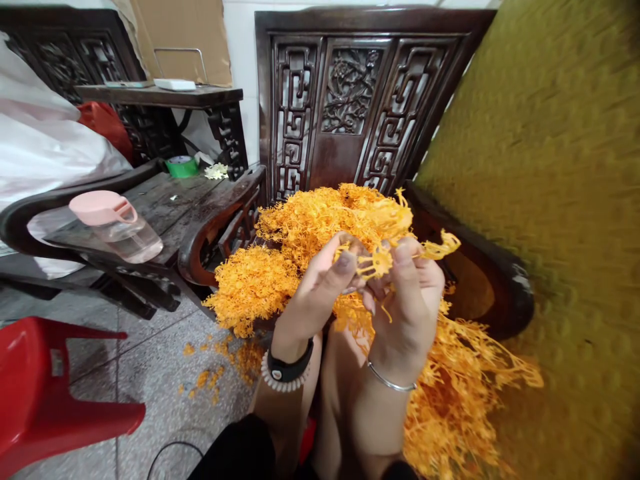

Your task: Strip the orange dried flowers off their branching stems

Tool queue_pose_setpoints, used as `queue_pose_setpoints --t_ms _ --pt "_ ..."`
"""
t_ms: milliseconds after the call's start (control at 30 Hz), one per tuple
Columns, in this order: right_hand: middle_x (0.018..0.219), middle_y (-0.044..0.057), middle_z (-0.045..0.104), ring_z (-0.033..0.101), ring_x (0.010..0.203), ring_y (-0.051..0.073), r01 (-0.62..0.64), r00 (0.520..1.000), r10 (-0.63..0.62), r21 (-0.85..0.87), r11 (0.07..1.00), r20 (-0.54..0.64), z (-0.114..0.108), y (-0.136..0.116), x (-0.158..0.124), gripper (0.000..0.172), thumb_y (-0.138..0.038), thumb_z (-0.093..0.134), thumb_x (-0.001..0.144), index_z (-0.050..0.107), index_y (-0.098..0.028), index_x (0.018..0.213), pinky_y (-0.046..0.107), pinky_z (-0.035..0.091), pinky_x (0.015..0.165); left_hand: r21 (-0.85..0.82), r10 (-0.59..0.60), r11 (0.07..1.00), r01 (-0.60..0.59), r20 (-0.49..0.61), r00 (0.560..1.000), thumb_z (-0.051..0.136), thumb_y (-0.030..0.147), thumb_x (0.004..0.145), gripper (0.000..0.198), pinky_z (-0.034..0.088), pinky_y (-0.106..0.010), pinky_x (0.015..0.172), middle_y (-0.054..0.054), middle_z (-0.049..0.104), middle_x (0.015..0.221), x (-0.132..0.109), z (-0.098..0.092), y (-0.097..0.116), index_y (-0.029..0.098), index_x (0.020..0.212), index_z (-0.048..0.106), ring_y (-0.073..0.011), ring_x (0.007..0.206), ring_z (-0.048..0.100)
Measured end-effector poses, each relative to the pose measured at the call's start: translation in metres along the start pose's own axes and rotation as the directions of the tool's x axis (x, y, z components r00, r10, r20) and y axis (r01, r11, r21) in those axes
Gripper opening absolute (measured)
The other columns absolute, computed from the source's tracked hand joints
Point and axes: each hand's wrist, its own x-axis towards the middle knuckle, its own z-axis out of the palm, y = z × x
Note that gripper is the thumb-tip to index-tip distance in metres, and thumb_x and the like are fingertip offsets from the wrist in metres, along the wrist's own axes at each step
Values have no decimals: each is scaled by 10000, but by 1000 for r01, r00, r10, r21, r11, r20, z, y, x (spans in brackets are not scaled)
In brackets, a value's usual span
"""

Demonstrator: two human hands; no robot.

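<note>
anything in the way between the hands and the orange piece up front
Nothing visible: the left hand and right hand are both on the orange piece, held up between them. The orange heap lies beyond, not between the hands and the piece.

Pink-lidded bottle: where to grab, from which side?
Likely the carry loop on its pink lid, coming from the picture's right: the loop juts out that way, with nothing visible against it. The rounded, clear body looks like a workable second choice.
</note>
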Motion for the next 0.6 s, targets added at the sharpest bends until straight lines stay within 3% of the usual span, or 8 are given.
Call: queue_pose_setpoints --t_ms 133,267,333,467,600 --pt "472 -68 320 290 375 51 4 993 0 -40 999 114 -2 0 3 271 -335 624 809 505 -219 594 210 333 374 43 28 999 -27 -28 999 518 739 682 592 438 -252 452 -25 554 655 -3 0 -4 202 923 577 -129 539 510" --pt "493 -62 384 348 422 37 -39 975 59 -95 995 213 -7 1 8 308 -338 664 772 498 -182 565 192 352 432 195 58 981 -21 -189 980 552 550 799 388 413 -202 427 -10 546 627 -2 6 2 172 718 591 -90 514 493" --pt "484 -67 348 303 414 29 -93 967 107 -71 993 232 -8 2 9 356 -363 653 778 460 -175 547 180 315 409 264 93 964 -32 -221 971 560 469 828 351 383 -187 415 14 495 569 -1 8 5 171 642 572 -77 497 474" --pt "443 -90 192 147 365 19 -143 940 113 73 987 322 -5 1 7 486 -401 605 808 302 -178 501 160 155 325 250 138 964 -90 -181 974 623 407 802 299 334 -185 419 39 459 534 -1 5 8 175 617 587 -50 453 377" --pt "407 -101 88 66 294 26 -111 942 26 241 964 334 5 -2 4 556 -436 580 809 188 -190 501 150 92 261 103 30 995 -19 -110 993 582 520 795 399 251 -194 359 50 371 474 -2 2 2 181 585 555 -44 395 283"
